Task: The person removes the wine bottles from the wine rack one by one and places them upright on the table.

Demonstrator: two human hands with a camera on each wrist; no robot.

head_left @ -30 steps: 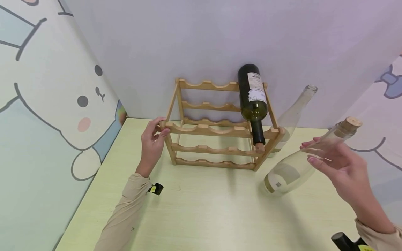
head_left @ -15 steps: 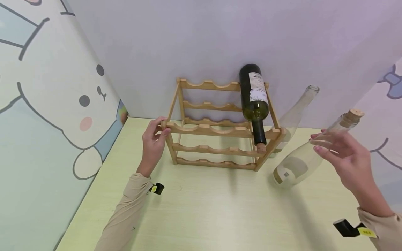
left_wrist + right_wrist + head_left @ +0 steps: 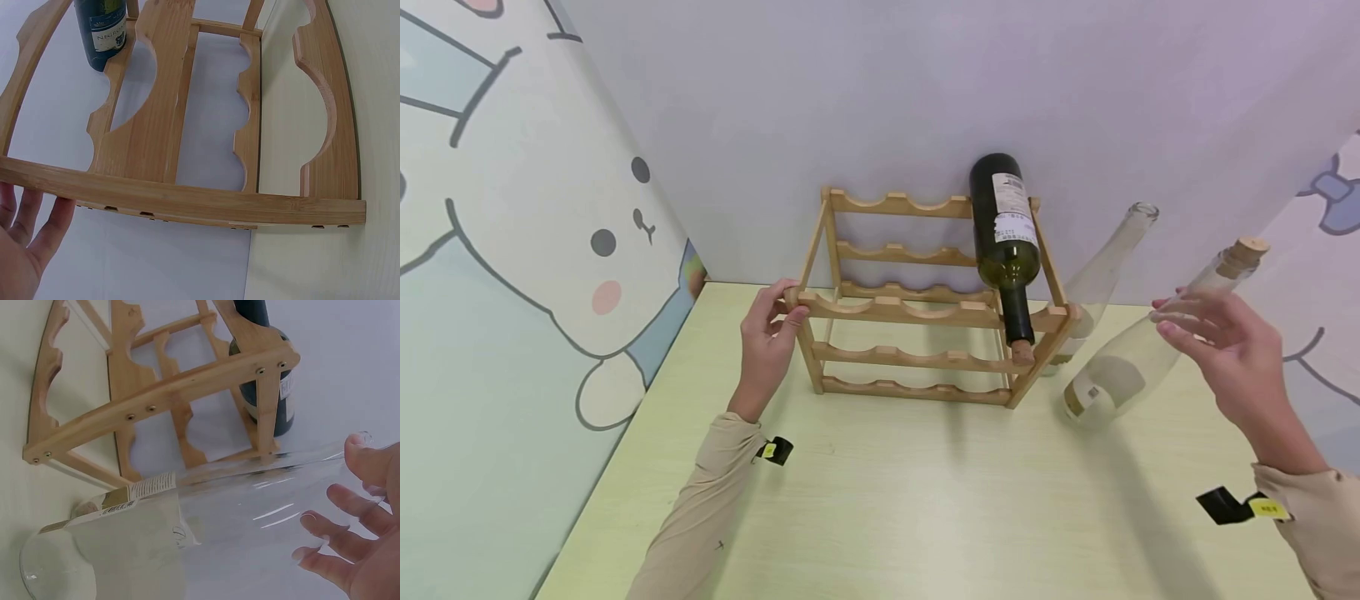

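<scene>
A wooden wine rack stands on the table against the back wall. My left hand grips its upper front left corner, with the thumb at the front. In the left wrist view, its fingers lie against the rack's side rail. A dark green wine bottle lies in the rack's top right place, its corked neck toward me. On the right, my right hand holds a clear glass bottle around the upper part, below its cork. The right wrist view shows its fingers spread along the glass.
Another clear bottle, without a cork, stands behind the rack's right end, partly hidden by it. The pale table meets the back wall just behind the rack. Cartoon-printed walls rise on both sides.
My right hand has moved the corked clear bottle back and to the right, toward the uncorked one. My left hand and the rack stay as they were.
</scene>
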